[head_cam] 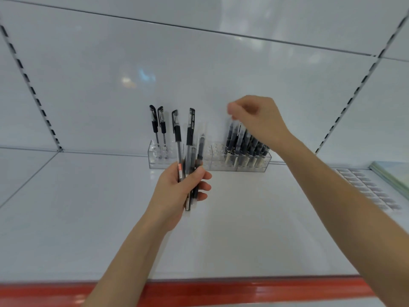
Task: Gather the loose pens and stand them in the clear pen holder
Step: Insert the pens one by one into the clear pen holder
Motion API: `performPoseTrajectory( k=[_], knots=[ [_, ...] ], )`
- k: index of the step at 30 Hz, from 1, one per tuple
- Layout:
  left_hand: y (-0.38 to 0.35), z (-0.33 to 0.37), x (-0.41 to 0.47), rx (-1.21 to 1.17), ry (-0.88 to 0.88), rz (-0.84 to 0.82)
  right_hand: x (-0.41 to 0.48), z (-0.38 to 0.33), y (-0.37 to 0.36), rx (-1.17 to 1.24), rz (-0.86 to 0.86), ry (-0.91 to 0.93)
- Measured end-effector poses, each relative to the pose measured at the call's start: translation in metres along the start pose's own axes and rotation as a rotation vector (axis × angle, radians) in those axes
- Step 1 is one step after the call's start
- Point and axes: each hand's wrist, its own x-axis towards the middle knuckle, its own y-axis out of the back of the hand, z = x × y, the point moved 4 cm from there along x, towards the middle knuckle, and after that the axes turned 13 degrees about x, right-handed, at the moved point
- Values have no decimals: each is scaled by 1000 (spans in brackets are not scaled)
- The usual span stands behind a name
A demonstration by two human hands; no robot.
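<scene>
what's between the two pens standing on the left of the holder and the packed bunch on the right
Head view: empty slots of the clear pen holder, partly hidden by the bundle of pens the left hand holds up in front.

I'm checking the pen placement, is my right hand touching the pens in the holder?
Cannot tell. In the head view the right hand has curled fingers overlapping the blurred tops of the standing pens; neither contact nor gap shows plainly.
</scene>
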Motion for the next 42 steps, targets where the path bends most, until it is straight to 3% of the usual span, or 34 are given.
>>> performPoseTrajectory(
  k=[4, 6, 9, 12, 14, 32, 42],
  knots=[
    [-7, 2, -1, -13, -18, -56, -20, -8, -30, 151, -292, -162],
    [-7, 1, -1, -19, -10, -60, -18, -7, -28, 223, -249, -155],
    [1, -1, 0, -6, 4, -23, -4, -3, -3, 346, -38, -154],
    [10, -3, 0, 72, 5, 32, 12, 5, 22, 169, 152, -38],
    [12, -4, 0, 99, 0, 45, 15, 13, 23, 11, 181, 9],
    [12, -7, 0, 100, 13, 74, 16, 37, 3, -456, 21, 129],
    [12, -6, -2, 44, 5, 73, 18, 38, 10, -378, 89, 129]
  ],
)
